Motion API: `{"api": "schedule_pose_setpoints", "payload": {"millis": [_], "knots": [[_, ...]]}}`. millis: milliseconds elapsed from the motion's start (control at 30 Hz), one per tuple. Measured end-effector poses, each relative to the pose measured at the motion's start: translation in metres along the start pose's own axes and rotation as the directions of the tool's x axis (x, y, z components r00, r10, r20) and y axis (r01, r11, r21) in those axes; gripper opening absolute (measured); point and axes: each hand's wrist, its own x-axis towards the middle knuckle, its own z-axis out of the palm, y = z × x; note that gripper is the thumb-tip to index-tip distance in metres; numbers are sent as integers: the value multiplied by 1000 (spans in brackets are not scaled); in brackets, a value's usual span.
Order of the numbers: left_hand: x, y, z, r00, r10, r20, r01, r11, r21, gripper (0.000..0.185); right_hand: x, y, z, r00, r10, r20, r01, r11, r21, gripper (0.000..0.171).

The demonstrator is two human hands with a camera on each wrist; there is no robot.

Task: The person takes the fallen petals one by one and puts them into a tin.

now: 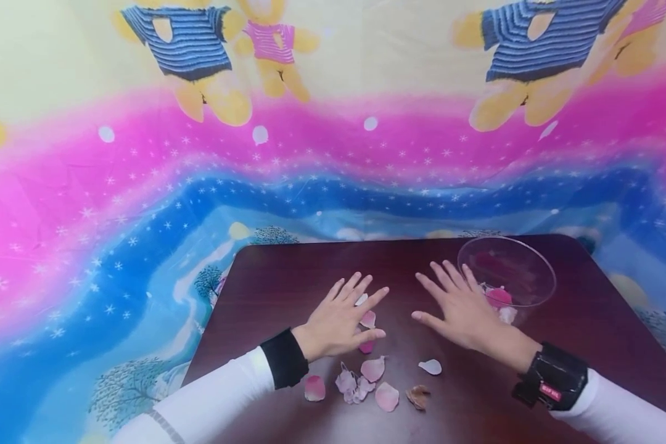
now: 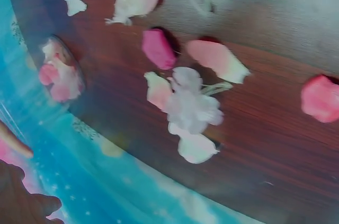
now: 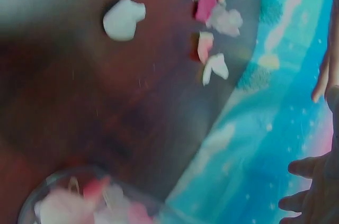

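a clear glass bowl (image 1: 524, 259) stands on the dark worktop (image 1: 599, 320), holding a few pink and white petals (image 1: 499, 298). the right hand (image 1: 463, 308) lies just beside it, fingers spread and empty. the left hand (image 1: 341, 317), also spread flat, rests over loose petals (image 1: 373, 369) scattered near the front edge.

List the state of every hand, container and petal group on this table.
left hand: open, fingers spread flat over petals
right hand: open, fingers spread, beside the bowl
clear bowl: upright, holds a few petals
loose petals: scattered on the table near the wrists
dried brown petal: lying among them
table: dark wood
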Motion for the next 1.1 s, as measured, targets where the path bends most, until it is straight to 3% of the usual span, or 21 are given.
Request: {"api": "schedule_pose_setpoints", "payload": {"millis": [367,633,1100], "knots": [[-25,-26,7,999,-42,-32,42,999,-21,77,-11,-36,37,997,-79,25,78,996,37,80],[-39,-39,13,995,-75,-67,73,997,-27,80,-15,-44,45,994,-104,23,103,994,43,79],[-54,-54,25,989,-150,-6,149,986,-68,81,-12,-48,51,994,-108,21,107,993,47,77]]}}
